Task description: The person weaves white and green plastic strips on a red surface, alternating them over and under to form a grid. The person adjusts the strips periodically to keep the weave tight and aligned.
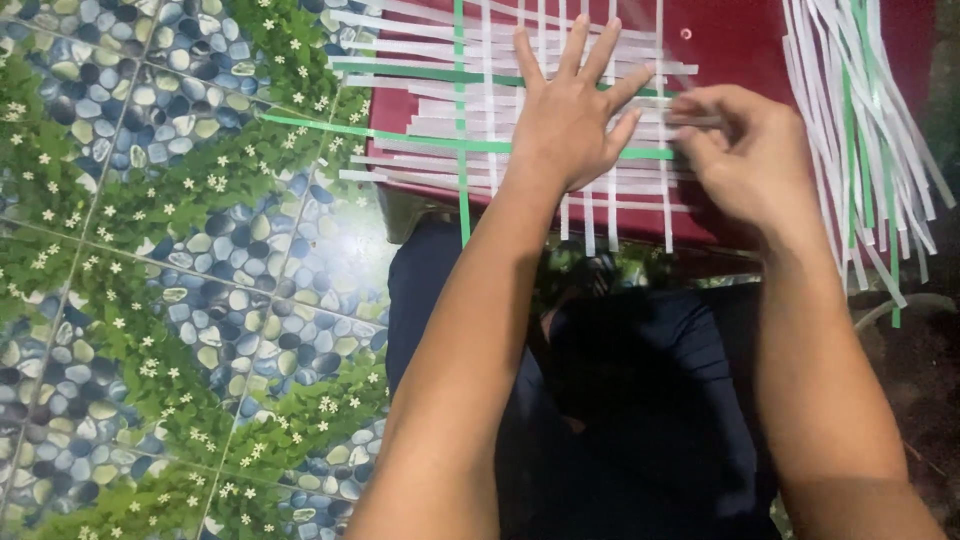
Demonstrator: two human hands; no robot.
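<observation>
left hand (570, 125) spread flat, pressed on the woven strip mat (470, 120) laid on the red bench (740, 45), a white strip (695, 120) pinched by right hand (745, 150), loose strips (860, 130) draped off to the right

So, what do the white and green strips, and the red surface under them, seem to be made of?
White strips and green strips: probably thin plastic strapping or stiff paper; flat, smooth, holding straight edges. Red surface: likely moulded plastic, faintly glossy, with a small hole.
</observation>
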